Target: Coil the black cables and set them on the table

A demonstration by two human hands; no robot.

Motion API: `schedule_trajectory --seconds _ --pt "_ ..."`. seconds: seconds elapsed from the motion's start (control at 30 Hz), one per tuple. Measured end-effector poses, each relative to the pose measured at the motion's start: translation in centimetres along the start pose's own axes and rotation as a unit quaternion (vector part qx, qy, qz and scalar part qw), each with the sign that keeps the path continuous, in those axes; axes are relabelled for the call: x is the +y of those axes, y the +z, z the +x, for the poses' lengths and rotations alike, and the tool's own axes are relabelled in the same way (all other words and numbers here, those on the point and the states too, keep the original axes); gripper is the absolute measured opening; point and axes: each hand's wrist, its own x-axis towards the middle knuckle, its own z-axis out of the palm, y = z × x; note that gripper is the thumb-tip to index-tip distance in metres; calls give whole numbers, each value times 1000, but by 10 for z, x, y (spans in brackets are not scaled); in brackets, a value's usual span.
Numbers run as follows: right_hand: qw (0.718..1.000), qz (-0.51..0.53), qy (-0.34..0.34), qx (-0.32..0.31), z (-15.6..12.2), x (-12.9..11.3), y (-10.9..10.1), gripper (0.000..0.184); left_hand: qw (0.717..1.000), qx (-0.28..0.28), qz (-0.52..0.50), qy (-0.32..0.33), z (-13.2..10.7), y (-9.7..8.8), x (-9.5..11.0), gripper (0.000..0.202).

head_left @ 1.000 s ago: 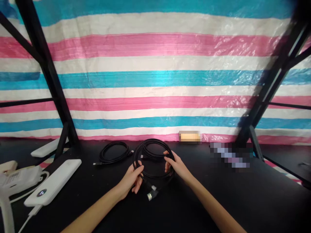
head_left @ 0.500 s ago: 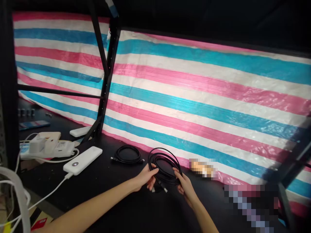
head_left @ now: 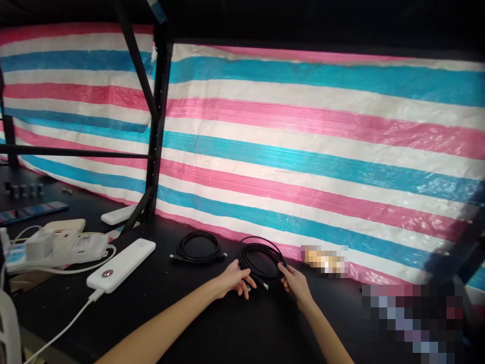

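Observation:
A coiled black cable (head_left: 261, 246) rests on the dark surface close to the striped sheet, with a metal connector showing at its lower side. My left hand (head_left: 232, 279) is at the coil's left edge, its fingers spread and touching or very near the loops. On the opposite side, my right hand (head_left: 297, 285) pinches the loops between thumb and fingers. Left of this coil lies a second black cable coil (head_left: 200, 260), apart from my hands, with a connector at each side.
A white power bank (head_left: 123, 265) with a white cable plugged in lies at left. Beyond it are a power strip with white adapters (head_left: 81, 247), a phone (head_left: 34, 211) and a black shelf post (head_left: 153, 167). A striped sheet (head_left: 303, 151) hangs behind. Blurred items lie at right.
The held coil has been lowered onto the surface beside the other coil. My left fingers have loosened and spread. The view has shifted slightly.

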Motion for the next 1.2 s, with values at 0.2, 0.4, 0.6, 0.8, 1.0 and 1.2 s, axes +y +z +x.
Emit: schedule_trajectory --seconds 0.2,0.4,0.6,0.8,1.0,1.2 --pt "998 68 -11 7 1 2 -2 34 1000 -28 6 6 -6 -1 -1 56" --pt "988 149 -1 33 1 2 -7 36 998 9 60 13 -5 -7 -1 82" --pt "972 75 -211 69 -18 -21 -12 42 930 63 322 168 -33 7 17 57" --pt "935 45 -345 77 -60 -50 -15 32 768 40 544 335 -109 56 15 35" --pt "955 -67 -274 98 -57 -37 -21 17 737 75 629 235 -111 51 18 45" --pt "957 -247 -123 84 -31 -35 -14 24 786 224 571 74 -49 15 37 30"
